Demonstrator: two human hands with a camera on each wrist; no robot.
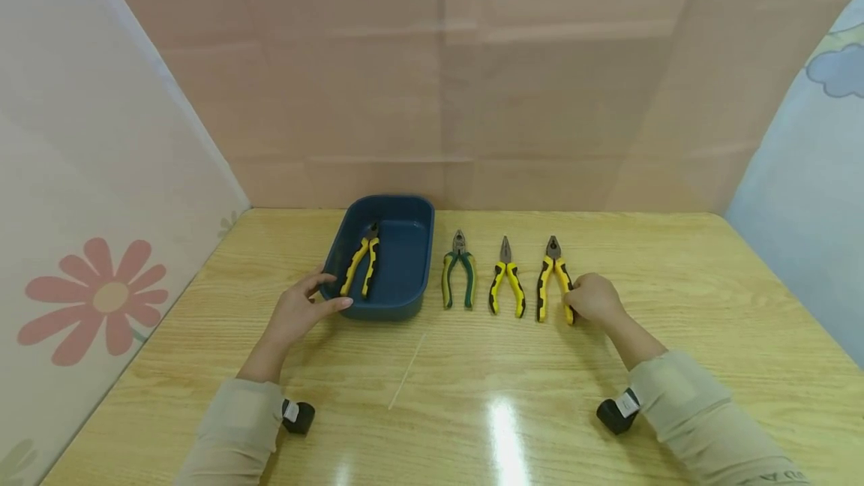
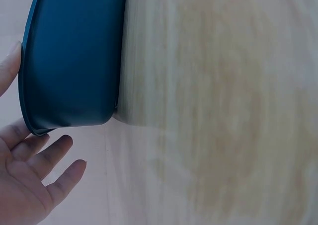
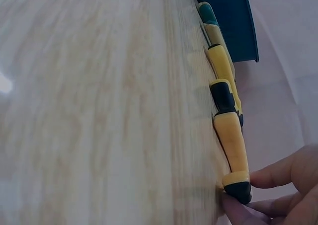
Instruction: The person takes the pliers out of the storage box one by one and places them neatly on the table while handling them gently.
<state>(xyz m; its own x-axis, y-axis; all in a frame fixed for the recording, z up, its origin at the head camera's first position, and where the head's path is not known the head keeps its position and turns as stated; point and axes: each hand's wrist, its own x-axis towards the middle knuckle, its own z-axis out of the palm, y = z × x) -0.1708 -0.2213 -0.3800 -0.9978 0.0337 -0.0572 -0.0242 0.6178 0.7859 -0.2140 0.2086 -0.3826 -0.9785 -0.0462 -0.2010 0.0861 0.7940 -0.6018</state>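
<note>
My left hand rests at the near left corner of a dark blue plastic bin; the thumb touches the rim and the other fingers spread loosely along the side. One pair of yellow and black pliers lies inside the bin. My right hand pinches the right handle of the rightmost yellow and black pliers, which lie on the table. In the right wrist view the thumb and fingers meet at the black tip of that handle.
Between the bin and the right hand lie green-handled pliers and yellow and black long-nose pliers, jaws pointing away. A thin pale strip is on the wooden table. A covered wall stands behind.
</note>
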